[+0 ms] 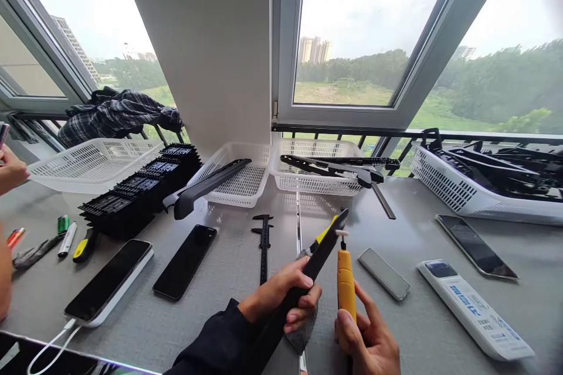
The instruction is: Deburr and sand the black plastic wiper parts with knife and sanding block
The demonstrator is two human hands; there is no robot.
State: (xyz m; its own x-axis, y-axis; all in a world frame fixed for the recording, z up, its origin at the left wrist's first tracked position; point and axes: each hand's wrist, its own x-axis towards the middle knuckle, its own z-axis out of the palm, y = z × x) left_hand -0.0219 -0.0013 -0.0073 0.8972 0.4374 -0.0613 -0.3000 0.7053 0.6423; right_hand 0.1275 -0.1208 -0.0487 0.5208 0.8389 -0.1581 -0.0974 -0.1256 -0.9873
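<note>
clasping black strip (pixel 324 248) in left fingers (pixel 311 297), yellow tool (pixel 345 281) in right fingers (pixel 347 328); right of tool, gap before silvery slab (pixel 384 274); beyond tool, baskets (pixel 312 183) along tabletop (pixel 409 231) edge, windows (pixel 352 12).

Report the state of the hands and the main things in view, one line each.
Left hand: closed around the dark strip.
Right hand: closed around the yellow tool.
Dark strip: held at a slant.
Yellow tool: upright; cannot tell whether it is running.
Cabled phone: screen dark, white cable plugged in.
Black phone: lying flat, screen dark.
Caliper: lying flat.
Far-right basket: heaped with black parts.
Plaid cloth: crumpled.
</note>
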